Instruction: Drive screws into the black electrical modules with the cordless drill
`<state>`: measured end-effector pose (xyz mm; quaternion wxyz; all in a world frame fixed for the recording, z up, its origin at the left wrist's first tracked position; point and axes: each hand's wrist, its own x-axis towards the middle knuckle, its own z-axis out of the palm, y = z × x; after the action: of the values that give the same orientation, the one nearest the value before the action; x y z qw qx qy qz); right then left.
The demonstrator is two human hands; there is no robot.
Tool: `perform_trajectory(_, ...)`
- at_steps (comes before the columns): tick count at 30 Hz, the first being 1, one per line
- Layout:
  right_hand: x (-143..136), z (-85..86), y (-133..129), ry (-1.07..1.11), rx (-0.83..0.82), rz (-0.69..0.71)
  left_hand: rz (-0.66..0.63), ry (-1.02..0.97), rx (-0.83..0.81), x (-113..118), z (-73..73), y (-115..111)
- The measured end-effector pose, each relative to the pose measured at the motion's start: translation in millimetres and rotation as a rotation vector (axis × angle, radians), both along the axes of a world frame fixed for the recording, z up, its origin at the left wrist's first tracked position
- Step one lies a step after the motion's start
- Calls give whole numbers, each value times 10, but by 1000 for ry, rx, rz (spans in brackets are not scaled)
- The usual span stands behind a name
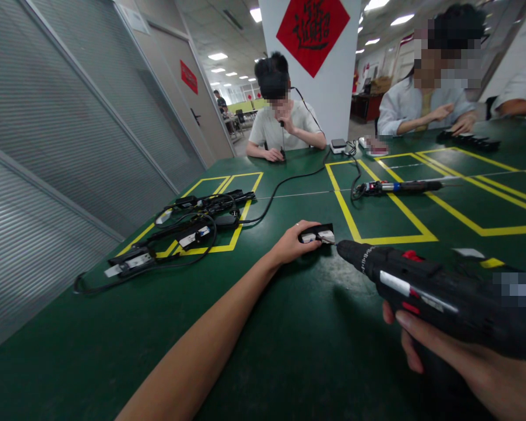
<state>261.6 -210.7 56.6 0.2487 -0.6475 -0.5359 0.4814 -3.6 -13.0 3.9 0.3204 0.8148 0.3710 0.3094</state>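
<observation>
Near the middle of the green table point(263, 316), my left hand point(293, 242) grips a small black casing point(325, 228) with white parts inside. Its fingers wrap round the casing's left side and front. On the right, my right hand point(447, 345) is closed round the handle of a black power drill point(421, 286) with red switches. The drill points left, and its tip is at the right edge of the casing; whether the bit touches it I cannot tell. Much of the drill's handle is hidden behind my fingers and in shadow.
Black cabled devices point(197, 225) lie at left inside yellow tape lines. A slim tool with a cord point(398, 186) rests at right. Across the table, one person point(289, 111) holds a screwdriver-like tool upright; another person point(425, 111) handles black parts point(469, 140).
</observation>
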Motion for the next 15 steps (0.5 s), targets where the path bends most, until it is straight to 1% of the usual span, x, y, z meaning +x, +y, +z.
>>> perform_trajectory(3,-69,17,-18,29,9,-52,-5,7,-1,2,13,-8)
perform_trajectory(6,-96,1,-26,17,52,-98,-11,1,6,1,12,-7)
perform_trajectory(9,-106,36,-1,30,97,-27,-7,0,10,0,-1,3)
perform_trajectory(11,-121,96,25,65,139,78,-2,2,11,-1,-12,9)
perform_trajectory(13,-140,152,42,92,192,106,-1,2,12,-3,-18,12)
perform_trajectory(15,-148,174,46,91,207,98,-5,1,12,-4,-18,12)
